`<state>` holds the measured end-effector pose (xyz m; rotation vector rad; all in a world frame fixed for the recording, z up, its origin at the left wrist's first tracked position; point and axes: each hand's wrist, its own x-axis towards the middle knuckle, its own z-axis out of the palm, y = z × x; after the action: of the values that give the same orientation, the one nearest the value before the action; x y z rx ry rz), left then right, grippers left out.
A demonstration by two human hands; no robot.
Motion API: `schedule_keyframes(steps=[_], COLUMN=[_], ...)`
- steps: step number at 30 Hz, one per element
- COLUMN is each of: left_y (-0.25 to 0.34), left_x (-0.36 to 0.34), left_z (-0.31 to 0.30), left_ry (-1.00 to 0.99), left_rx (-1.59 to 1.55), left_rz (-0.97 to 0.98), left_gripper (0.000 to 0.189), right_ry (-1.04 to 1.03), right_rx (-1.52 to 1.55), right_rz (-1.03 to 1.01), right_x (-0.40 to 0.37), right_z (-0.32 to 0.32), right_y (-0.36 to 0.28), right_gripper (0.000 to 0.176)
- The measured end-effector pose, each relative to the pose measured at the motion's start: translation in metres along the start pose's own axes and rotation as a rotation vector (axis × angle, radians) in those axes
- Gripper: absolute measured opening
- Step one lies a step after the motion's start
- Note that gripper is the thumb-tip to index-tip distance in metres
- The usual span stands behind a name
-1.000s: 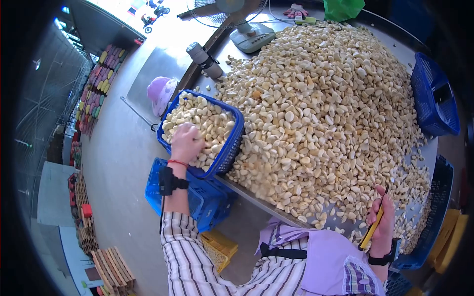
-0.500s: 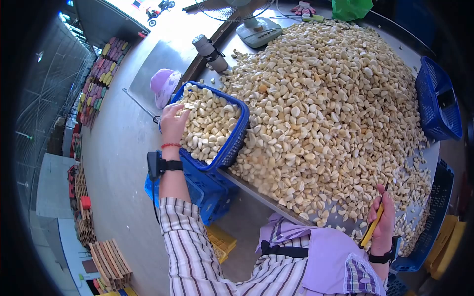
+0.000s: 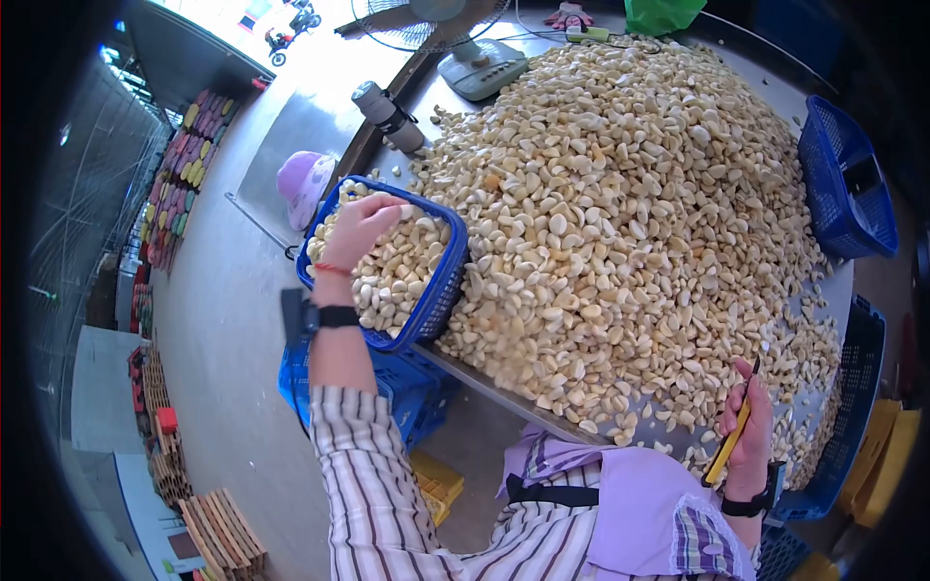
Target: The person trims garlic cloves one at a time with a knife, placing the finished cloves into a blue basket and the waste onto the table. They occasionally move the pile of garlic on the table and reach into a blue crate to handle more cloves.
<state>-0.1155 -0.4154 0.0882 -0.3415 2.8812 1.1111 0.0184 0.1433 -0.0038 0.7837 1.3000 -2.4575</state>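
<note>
My left hand (image 3: 360, 230) is over a blue basket (image 3: 448, 281) filled with peeled garlic cloves (image 3: 392, 290). Its fingers are pinched together, with a pale clove showing at the tips. Low on the right, my right hand (image 3: 751, 436) is closed around a slim knife with a yellow handle (image 3: 728, 447), its dark narrow tip pointing up. That hand is at the near edge of a large heap of garlic cloves (image 3: 620, 223) spread over a metal table (image 3: 542, 412).
A fan (image 3: 482, 68), a grey flask (image 3: 387, 116) and a purple hat (image 3: 305, 184) are at the upper left. Another blue basket (image 3: 845, 184) stands on the right edge, with a dark blue crate (image 3: 852, 387) below it. Blue crates (image 3: 412, 387) are stacked under the filled basket.
My left hand has moved right across the filled basket, and its fingers have come together. My right hand stays in place with the knife. The view has shifted slightly.
</note>
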Motion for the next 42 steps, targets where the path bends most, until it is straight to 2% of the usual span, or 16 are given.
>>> schedule_keyframes(steps=[2,4,6,10,13,17,19,22,30,32,33,34,36,38,40,42], left_y=[0.028,0.028,0.016,-0.046,-0.047,-0.059,-0.056,-0.063,-0.017,0.002,0.013,0.016,0.02,0.004,-0.015,-0.034], left_x=[-0.03,-0.042,-0.045,-0.052,-0.057,-0.042,-0.033,-0.025,-0.043,-0.055,-0.057,-0.058,-0.057,-0.052,-0.048,-0.044], left_z=[-0.022,-0.039,-0.062,-0.076,-0.045,-0.006,0.012,0.018,0.0,-0.015,-0.017,-0.02,-0.024,-0.003,0.03,0.036], left_ry=[-0.144,-0.006,0.434,0.467,0.426,0.271,0.151,0.204,0.256,0.019,0.053,0.058,0.205,0.173,-0.081,-0.023], left_rx=[-0.485,-0.483,-0.186,0.202,0.378,0.745,1.054,1.15,0.849,-0.044,-0.187,-0.183,0.171,0.307,0.609,0.75], left_rz=[0.198,0.193,0.067,-0.136,0.115,0.137,-0.054,0.107,0.113,0.171,0.412,0.401,0.45,0.474,0.597,0.542], left_gripper=[0.035,0.035,0.028,0.019,0.015,0.016,0.014,0.012,0.016,0.015,0.015,0.015,0.015,0.019,0.026,0.029], right_ry=[0.018,0.026,0.018,0.015,0.005,-0.006,-0.003,-0.003,-0.002,0.003,-0.002,-0.007,-0.018,-0.02,-0.021,-0.025], right_rx=[0.003,0.008,-0.003,-0.011,-0.011,-0.042,-0.049,-0.015,0.003,0.007,0.007,0.003,0.018,-0.013,-0.043,-0.025], right_rz=[0.003,0.006,0.006,0.01,0.015,0.021,0.016,0.02,0.012,-0.001,-0.005,0.004,0.011,0.018,0.026,0.008], right_x=[0.001,0.004,0.007,0.01,0.01,0.009,0.007,0.004,0.005,0.006,0.006,0.007,0.01,0.008,0.009,0.01], right_z=[0.0,0.002,0.001,0.002,0.003,0.007,0.008,0.006,0.002,0.0,0.0,0.0,-0.002,0.003,0.005,0.002], right_y=[0.001,0.004,0.007,0.009,0.009,0.009,0.006,0.005,0.006,0.006,0.006,0.008,0.011,0.008,0.007,0.009], right_gripper=[0.037,0.037,0.037,0.038,0.038,0.038,0.038,0.037,0.037,0.038,0.038,0.038,0.039,0.039,0.039,0.039])
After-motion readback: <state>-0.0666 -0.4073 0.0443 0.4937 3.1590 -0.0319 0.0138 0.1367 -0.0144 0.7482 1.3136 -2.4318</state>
